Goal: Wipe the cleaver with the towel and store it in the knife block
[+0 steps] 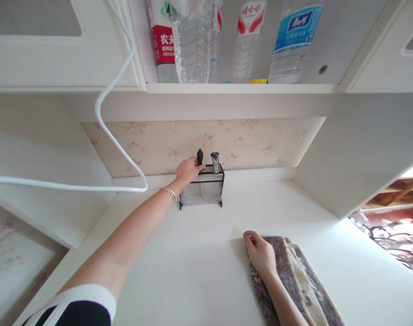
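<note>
Holder: upright on the counter.
Black handle: at the holder's top, left of the grey handle.
Left hand: at the holder's top, pinching the black handle.
Right hand: right of and nearer than the holder, at the folded cloth, fingers curled; cannot tell whether pinching it.

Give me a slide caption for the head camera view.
Left hand at a black handle in a clear holder, right hand by folded patterned cloth on a white surface.
</note>
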Demonstrator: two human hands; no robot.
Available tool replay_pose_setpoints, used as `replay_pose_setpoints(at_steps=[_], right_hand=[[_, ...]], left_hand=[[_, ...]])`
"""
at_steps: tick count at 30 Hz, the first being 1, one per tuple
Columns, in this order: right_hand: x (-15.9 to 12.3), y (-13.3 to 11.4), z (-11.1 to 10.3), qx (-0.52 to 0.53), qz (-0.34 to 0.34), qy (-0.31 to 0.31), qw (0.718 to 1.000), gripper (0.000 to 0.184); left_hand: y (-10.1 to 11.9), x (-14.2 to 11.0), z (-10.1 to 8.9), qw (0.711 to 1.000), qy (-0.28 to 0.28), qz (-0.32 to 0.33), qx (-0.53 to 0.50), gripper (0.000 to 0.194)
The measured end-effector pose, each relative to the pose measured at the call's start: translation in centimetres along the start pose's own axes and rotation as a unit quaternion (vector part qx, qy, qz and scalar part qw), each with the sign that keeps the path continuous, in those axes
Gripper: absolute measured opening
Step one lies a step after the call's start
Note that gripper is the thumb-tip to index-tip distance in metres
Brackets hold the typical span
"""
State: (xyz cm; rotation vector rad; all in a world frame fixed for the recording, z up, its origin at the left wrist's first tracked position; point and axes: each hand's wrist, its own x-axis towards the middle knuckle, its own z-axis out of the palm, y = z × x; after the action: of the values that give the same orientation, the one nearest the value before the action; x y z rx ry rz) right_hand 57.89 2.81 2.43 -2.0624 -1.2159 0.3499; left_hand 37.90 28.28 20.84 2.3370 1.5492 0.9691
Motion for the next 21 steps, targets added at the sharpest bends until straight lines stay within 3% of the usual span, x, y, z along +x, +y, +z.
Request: replay_pose_setpoints(at_steps=[7,12,17,21], right_hand=[[-0.2,0.1,-0.1,0.005,-0.004,-0.002,1.0,0.031],[-0.5,-0.1,-0.2,-0.028,-0.019,-0.034,0.999,0.029],[0.4,-1.1,-0.2,-0.051,-0.011,-0.106,0.993,0.027],[3.0,-3.4,0.2,0.069,-0.044,-0.162,0.983,0.029]], left_hand=[[-1.6,-1.5,-1.6,0.994,0.064,0.017,-0.092,0.028],[-6.0,-3.8,-2.9,0.977,0.105,-0.067,-0.173,0.028],[-10.7,-7.5,-2.1,0.942,0.046,-0.172,-0.285,0.035],[-12.0,-9.7,-0.5,0.907,-0.017,-0.207,-0.365,0.046]])
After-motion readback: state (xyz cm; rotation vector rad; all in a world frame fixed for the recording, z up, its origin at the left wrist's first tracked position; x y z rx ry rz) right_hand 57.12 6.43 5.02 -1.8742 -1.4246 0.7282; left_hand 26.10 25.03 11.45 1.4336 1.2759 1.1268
